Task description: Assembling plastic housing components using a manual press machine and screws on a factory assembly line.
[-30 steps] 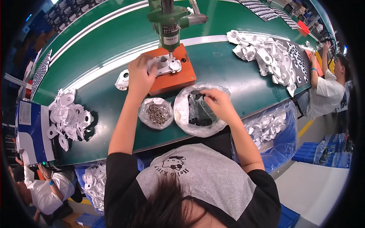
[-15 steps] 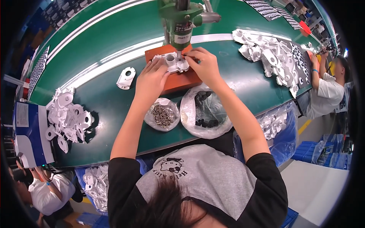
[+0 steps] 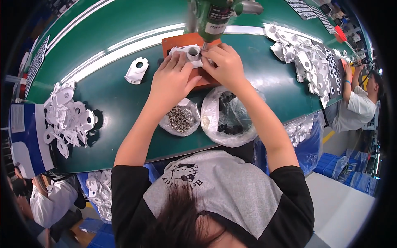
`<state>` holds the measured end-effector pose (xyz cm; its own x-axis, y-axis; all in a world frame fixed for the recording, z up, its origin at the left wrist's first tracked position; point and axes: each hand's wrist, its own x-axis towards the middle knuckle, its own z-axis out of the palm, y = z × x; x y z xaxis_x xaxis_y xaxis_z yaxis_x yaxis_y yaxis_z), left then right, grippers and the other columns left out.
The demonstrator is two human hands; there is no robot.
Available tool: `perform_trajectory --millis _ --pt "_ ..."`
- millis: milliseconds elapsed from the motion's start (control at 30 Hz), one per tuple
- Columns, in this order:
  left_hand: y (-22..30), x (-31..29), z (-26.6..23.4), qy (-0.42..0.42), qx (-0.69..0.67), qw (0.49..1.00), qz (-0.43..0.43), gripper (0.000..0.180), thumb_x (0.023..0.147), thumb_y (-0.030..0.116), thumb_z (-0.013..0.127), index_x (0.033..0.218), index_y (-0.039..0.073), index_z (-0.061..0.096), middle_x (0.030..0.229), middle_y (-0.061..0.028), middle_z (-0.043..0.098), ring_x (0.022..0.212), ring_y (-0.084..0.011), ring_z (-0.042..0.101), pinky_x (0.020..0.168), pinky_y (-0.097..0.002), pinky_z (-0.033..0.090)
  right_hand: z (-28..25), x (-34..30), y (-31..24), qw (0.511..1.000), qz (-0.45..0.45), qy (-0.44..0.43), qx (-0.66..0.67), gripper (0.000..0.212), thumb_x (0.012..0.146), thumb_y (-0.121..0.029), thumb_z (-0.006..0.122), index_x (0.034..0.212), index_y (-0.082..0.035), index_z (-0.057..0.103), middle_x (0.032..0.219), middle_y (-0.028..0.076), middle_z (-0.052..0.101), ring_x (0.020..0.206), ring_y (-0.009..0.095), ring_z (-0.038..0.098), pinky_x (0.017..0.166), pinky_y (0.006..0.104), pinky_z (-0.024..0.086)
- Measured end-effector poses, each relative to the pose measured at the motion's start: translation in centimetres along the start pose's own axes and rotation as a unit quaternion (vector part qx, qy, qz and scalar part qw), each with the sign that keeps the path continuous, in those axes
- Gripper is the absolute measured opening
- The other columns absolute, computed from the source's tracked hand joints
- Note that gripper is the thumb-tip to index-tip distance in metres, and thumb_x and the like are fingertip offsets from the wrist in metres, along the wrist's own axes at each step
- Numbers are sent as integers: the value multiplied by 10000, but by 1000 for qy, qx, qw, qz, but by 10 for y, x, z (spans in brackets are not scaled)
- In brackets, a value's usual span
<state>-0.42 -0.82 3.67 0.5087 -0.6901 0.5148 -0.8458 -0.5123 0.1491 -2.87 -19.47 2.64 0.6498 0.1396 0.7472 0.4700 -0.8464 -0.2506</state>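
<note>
A silver-white cast metal part (image 3: 196,62) with a round upright collar lies on the orange fixture block (image 3: 171,41), under the green drill-press-like machine (image 3: 213,20). My left hand (image 3: 173,78) rests its stretched fingers on the part's left side, thumb spread away from it. My right hand (image 3: 225,66) is closed, its fingertips pinched at the part's right side, close to the machine's thin metal tip (image 3: 205,44). What the pinch holds is hidden; something small and dark shows by those fingers.
Nearby stand a plastic bag of screws (image 3: 181,120) and a bag of black pieces (image 3: 229,129). A single casting (image 3: 137,71) lies left of the fixture. Casting piles (image 3: 68,113) flank the bench, another pile (image 3: 304,62) at right. A co-worker (image 3: 357,101) sits far right.
The view has shifted slightly. My left thumb has come away from the part and spread out. My right fingertips stay at the part's right side, near the tip.
</note>
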Motion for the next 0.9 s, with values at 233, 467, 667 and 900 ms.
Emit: perform_trajectory --millis 233,467,667,900 --pt "-2 -2 2 -10 1 1000 -9 368 787 301 668 957 -10 572 1199 -206 547 1118 -381 518 934 -427 435 2 -1 6 989 104 -42 92 98 712 -59 667 783 -27 609 782 93 628 775 267 587 684 357 487" --pt "-5 -3 5 0 -8 1000 -8 341 793 284 663 938 -10 570 1192 -185 558 1121 -369 517 938 -429 432 1 -2 7 990 93 -35 96 105 731 -55 660 820 -23 613 843 103 642 834 280 591 708 360 490" --pt "-6 -3 5 9 -8 1000 -5 325 792 265 664 937 -10 569 1181 -186 561 1113 -367 519 940 -429 430 3 -3 4 986 121 -42 108 114 734 -61 658 840 -22 646 839 100 650 839 274 593 729 369 483" --pt "-4 -4 3 7 -8 1000 -13 318 794 254 658 954 -8 571 1197 -182 556 1117 -358 521 945 -428 427 -4 0 -2 999 9 -35 -14 183 694 -147 690 853 -61 664 854 72 665 898 236 606 844 378 426"
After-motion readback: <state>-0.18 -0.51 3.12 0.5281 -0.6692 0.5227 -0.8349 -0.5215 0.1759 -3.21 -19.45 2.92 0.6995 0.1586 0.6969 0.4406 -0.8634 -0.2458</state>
